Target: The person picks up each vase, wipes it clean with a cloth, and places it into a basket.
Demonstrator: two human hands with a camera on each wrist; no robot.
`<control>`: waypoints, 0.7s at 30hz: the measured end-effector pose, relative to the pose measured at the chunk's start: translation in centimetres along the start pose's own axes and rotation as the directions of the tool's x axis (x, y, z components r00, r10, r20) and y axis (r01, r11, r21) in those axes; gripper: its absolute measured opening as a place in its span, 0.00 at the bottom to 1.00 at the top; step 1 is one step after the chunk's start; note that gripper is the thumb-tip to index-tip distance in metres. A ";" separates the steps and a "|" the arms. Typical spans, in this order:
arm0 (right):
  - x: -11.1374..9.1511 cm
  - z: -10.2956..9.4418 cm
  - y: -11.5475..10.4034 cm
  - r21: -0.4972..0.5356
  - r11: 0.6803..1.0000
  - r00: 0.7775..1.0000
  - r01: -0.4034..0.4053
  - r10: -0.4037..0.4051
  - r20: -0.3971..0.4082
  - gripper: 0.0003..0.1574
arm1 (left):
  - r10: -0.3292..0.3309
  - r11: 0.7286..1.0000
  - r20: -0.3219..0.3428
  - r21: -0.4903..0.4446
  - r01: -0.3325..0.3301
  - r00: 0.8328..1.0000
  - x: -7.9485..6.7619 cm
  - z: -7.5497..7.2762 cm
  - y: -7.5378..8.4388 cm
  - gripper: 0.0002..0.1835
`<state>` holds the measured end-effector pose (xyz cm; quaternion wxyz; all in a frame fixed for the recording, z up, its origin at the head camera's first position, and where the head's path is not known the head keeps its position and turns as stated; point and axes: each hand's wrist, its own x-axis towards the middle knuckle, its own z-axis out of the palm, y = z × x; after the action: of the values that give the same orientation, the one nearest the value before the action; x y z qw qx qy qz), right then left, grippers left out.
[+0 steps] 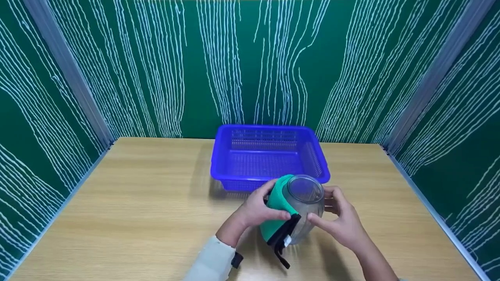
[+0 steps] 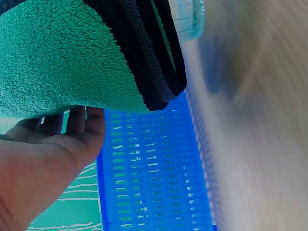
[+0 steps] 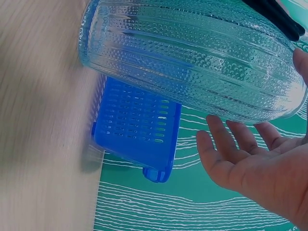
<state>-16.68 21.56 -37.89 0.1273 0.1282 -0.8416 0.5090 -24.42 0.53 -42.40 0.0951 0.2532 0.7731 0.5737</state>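
Observation:
A clear glass jar with ribbed, dotted sides stands between the two hands in the head view, its round mouth facing up. Against its left side lies a green fleecy cloth with black edging and a small white tag. The left hand holds the cloth to the jar, thumb at the black edge. On the other side, the right hand grips the jar, thumb on the front and fingers behind. The right wrist view shows the textured glass close up; in the left wrist view the green cloth covers most of the jar.
A blue plastic basket with slotted walls stands just behind the jar on the wooden table. Green panels with white wavy lines surround the table at the back and sides.

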 end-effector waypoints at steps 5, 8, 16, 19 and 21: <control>0.1 0.0 0.2 -0.010 1.000 1.000 -0.017 0.017 0.004 0.36 | -0.018 1.000 0.008 0.008 0.018 1.000 -0.1 -0.1 -0.3 0.46; 0.2 0.0 1.2 -0.015 1.000 1.000 -0.017 0.017 0.002 0.37 | -0.025 1.000 0.018 0.017 0.024 1.000 -0.1 -0.2 -0.4 0.47; 0.4 -0.1 3.5 -0.045 0.998 0.998 0.051 -0.050 0.030 0.36 | -0.029 0.998 0.036 0.061 0.027 0.999 -0.2 0.0 -1.0 0.49; 0.4 -0.1 3.5 -0.058 0.997 0.998 0.047 -0.045 0.032 0.35 | -0.037 0.995 0.031 0.092 0.034 0.999 -0.2 0.1 -1.3 0.49; 0.4 -0.2 3.4 -0.058 0.998 0.999 0.029 -0.028 0.027 0.35 | -0.048 0.992 0.028 0.119 0.044 0.998 -0.3 0.1 -1.4 0.50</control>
<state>-18.20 23.21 -40.51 0.1273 0.1431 -0.8556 0.4809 -24.51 0.19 -43.83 0.1053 0.2494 0.8098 0.5205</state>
